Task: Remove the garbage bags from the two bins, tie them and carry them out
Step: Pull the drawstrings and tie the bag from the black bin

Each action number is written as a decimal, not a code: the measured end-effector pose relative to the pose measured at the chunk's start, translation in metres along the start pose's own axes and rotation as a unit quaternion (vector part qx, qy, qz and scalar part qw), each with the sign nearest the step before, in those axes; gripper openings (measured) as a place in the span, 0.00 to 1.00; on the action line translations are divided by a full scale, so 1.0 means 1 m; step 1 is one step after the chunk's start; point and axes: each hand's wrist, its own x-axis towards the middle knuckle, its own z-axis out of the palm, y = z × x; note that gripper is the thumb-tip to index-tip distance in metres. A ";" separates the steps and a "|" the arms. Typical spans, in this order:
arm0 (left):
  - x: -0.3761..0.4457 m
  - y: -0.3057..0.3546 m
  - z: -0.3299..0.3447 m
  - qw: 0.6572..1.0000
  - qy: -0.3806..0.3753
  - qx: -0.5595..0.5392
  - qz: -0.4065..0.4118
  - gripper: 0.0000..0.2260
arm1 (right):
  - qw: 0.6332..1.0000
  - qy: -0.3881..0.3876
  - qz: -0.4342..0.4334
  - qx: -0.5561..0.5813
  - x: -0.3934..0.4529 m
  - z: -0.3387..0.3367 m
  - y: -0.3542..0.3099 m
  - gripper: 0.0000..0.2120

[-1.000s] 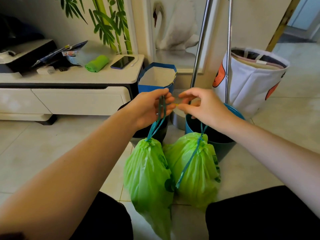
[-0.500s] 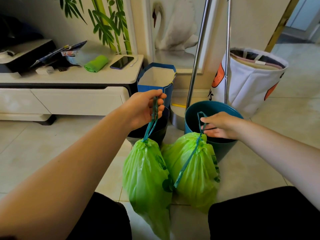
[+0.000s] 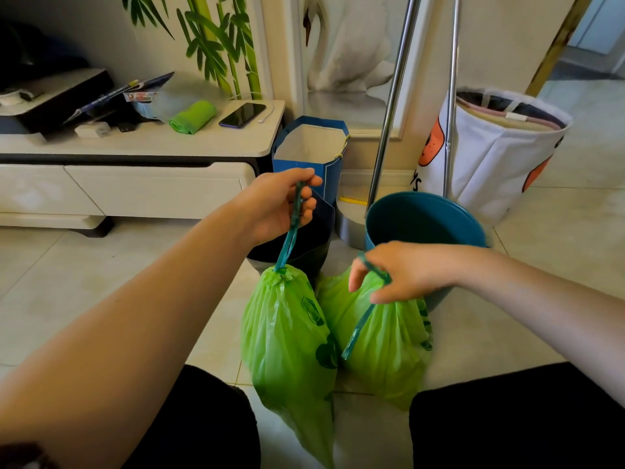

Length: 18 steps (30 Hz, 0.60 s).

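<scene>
Two full green garbage bags with teal drawstrings stand side by side on the tiled floor between my knees. My left hand (image 3: 282, 203) is shut on the drawstring of the left bag (image 3: 287, 336) and holds it taut above the cinched neck. My right hand (image 3: 402, 270) rests on top of the right bag (image 3: 389, 340), fingers hooked through its drawstring loop. Behind them stand a teal bin (image 3: 426, 221), without a bag, and a dark bin (image 3: 304, 245), partly hidden by my left hand.
A low white cabinet (image 3: 142, 170) at the left carries a phone (image 3: 241, 115), a green cloth and clutter. A blue paper bag (image 3: 311, 147), two metal poles (image 3: 389, 106) and a white fabric basket (image 3: 497, 147) stand against the wall. A doorway opens at the far right.
My right hand has dropped from beside the left hand down to the right bag's top and hooked its drawstring. My left hand keeps its grip.
</scene>
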 end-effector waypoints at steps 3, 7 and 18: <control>0.002 0.000 -0.001 1.000 0.003 -0.003 0.000 0.10 | 0.984 -0.054 0.041 -0.166 0.008 0.012 -0.005 0.15; 0.005 -0.001 -0.002 1.000 0.008 -0.005 -0.003 0.10 | 0.980 -0.037 0.025 -0.196 0.015 0.015 -0.005 0.04; 0.023 -0.005 -0.006 1.000 0.005 -0.020 -0.014 0.10 | 0.988 0.153 0.003 -0.006 0.003 -0.014 0.006 0.13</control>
